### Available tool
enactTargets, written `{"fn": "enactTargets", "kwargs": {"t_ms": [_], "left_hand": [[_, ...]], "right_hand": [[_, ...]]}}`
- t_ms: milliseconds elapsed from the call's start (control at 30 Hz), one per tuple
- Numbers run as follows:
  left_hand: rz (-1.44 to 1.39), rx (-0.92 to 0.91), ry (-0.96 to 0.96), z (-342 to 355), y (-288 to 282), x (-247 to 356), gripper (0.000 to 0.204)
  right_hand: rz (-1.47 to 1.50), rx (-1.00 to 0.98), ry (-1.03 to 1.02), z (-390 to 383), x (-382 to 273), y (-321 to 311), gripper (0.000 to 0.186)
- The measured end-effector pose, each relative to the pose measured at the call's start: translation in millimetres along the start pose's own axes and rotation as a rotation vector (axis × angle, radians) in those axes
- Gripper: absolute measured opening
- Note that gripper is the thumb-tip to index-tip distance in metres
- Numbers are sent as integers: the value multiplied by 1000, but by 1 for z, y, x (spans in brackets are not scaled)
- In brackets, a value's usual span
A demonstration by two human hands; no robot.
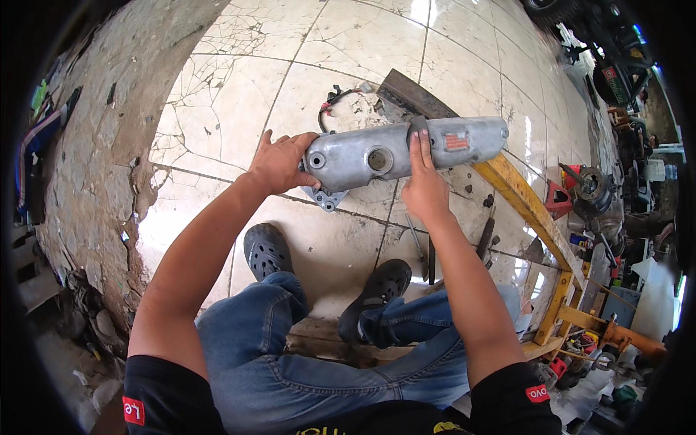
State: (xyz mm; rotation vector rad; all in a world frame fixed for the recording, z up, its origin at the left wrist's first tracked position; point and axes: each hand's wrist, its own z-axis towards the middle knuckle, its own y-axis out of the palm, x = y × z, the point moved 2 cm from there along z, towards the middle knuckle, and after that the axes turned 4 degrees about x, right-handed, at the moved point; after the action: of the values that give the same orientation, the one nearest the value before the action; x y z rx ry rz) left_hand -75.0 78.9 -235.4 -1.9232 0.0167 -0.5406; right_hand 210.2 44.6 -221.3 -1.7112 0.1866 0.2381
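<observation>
A long grey cast-metal engine cover [348,148] with a round opening near its middle and an orange-red label on its right part lies across in front of me. My left hand [283,163] grips its left end, fingers spread over the far side and thumb at the near edge. On the top face, my right hand [426,181] presses two outstretched fingers on a small dark strip [417,125] that looks like sandpaper; its other fingers are curled. A metal bracket [328,201] with holes shows partly under the cover's left end.
A yellow metal frame [533,203] runs from behind the cover to the lower right. A dark steel beam [413,94] and a wire with connectors [335,98] lie beyond it. A screwdriver [416,238] lies on the cracked tiles [326,246]. Machine parts crowd the right side.
</observation>
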Motion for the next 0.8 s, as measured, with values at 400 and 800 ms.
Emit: {"fn": "enactTargets", "kwargs": {"t_ms": [400,800], "left_hand": [[7,11,20,2,1,3,95],[-14,2,19,0,1,2,95]], "right_hand": [[24,-85,-132,-4,-41,-1,85],[-266,34,172,58,15,-40,66]]}}
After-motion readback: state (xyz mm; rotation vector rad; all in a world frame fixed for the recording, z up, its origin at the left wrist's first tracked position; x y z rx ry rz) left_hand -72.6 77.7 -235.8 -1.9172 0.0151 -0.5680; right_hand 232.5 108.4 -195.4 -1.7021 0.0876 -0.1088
